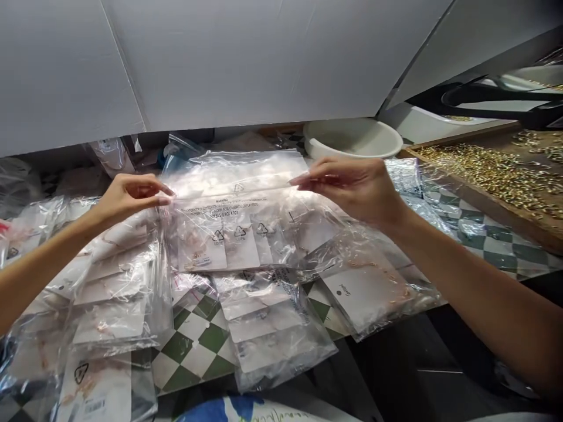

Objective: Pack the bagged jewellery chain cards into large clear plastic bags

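Observation:
I hold a large clear plastic bag [233, 217] up over the table by its top strip. My left hand [129, 196] pinches the bag's left corner. My right hand [352, 187] pinches its right corner, fingers pressed together. Inside the bag are several small clear packets with white cards and recycling marks. A printed warning runs across the bag just below the strip.
More packed bags of white cards lie below: a stack at the left [109, 305], one in the middle [268, 328], one at the right [373, 287]. They rest on a green-and-white checked cloth [193, 346]. A white bowl [352, 138] and a wooden tray of gold rings [488, 173] stand at the right.

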Demonstrator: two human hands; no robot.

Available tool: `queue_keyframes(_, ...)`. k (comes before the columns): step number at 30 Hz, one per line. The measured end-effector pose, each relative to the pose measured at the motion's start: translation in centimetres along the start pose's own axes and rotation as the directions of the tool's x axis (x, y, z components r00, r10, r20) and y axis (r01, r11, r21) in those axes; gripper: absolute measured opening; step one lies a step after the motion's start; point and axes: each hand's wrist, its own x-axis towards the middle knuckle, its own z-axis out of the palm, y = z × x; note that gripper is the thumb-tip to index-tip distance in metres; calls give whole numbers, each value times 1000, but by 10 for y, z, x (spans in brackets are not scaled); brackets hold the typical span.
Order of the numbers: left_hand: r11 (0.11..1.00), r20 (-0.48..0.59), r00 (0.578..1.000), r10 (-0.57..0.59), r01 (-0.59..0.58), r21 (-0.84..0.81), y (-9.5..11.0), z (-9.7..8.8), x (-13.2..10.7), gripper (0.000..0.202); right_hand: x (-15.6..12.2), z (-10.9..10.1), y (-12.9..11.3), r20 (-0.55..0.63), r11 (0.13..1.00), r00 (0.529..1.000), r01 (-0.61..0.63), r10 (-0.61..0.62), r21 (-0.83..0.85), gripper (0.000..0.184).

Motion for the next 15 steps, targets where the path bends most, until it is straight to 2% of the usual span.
queue_keyframes(2,999,141,990,0,5,-38,1,-5,-6,41,-9,-6,-4,104,992,988,-117,112,37,23)
queue_keyframes(4,991,265,964,-31,65,-119,2,-7,-9,59,-16,-9,-8,222,946,937,-301,270,120,49)
queue_keyframes(6,969,293,952,-88,150,-194,3,-4,-11,73,-21,-9,-10,313,882,870,-444,382,156,72)
queue_keyframes(8,944,256,953,-160,223,-241,4,0,-13,78,-25,-7,-13,338,855,834,-501,435,137,84)
queue_keyframes(11,919,202,942,-269,313,-238,7,8,-21,79,-34,-1,-17,287,861,849,-493,444,127,81)
queue_keyframes(13,908,138,932,-336,359,-217,11,14,-28,71,-41,5,-21,239,854,863,-490,446,177,70)
queue_keyframes(15,903,37,924,-381,380,-202,14,19,-35,55,-48,12,-24,223,829,853,-516,472,216,53)
